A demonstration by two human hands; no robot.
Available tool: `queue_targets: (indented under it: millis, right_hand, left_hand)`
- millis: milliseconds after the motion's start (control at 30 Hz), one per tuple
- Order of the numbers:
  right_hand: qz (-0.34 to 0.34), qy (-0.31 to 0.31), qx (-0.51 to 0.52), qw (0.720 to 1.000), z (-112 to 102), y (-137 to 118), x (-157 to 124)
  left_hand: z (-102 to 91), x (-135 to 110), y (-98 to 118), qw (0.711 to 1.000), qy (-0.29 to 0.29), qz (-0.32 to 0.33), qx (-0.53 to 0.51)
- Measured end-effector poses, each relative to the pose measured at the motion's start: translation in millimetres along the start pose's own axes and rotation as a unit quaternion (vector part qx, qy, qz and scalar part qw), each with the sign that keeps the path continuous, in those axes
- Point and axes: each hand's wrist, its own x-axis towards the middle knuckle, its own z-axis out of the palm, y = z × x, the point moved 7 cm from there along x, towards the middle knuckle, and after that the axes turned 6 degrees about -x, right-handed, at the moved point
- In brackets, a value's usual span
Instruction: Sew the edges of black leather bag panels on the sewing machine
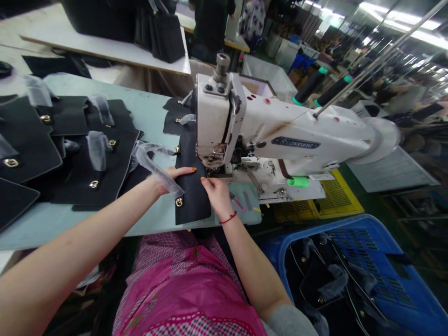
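A black bag panel [191, 198] lies under the head of a white sewing machine [280, 128]. Its plastic-wrapped handle [156, 165] arches up from two gold ring fittings. My left hand [173, 175] reaches beneath this handle, fingers stretched out flat on the panel; part of the hand is hidden by the handle. On the other side, my right hand [217, 193] pinches the panel's right edge between thumb and finger, close to the presser foot. The needle itself is too small to make out.
More black panels [115, 163] with wrapped handles overlap on the table's left. A blue basket [371, 224] at lower right holds similar panels. Pink-handled snips [238, 203] lie beside my right hand. Yellow crates [336, 193] stand below the machine. A person [210, 28] stands behind.
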Motion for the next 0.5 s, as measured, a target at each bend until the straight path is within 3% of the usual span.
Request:
queue_targets:
  millis: [500]
  right_hand:
    - [0.005,-0.015,0.01,1.0,2.7,4.3,-2.0]
  left_hand:
    - [-1.4,8.4,2.3,1.0,-0.011,-0.009,-0.008]
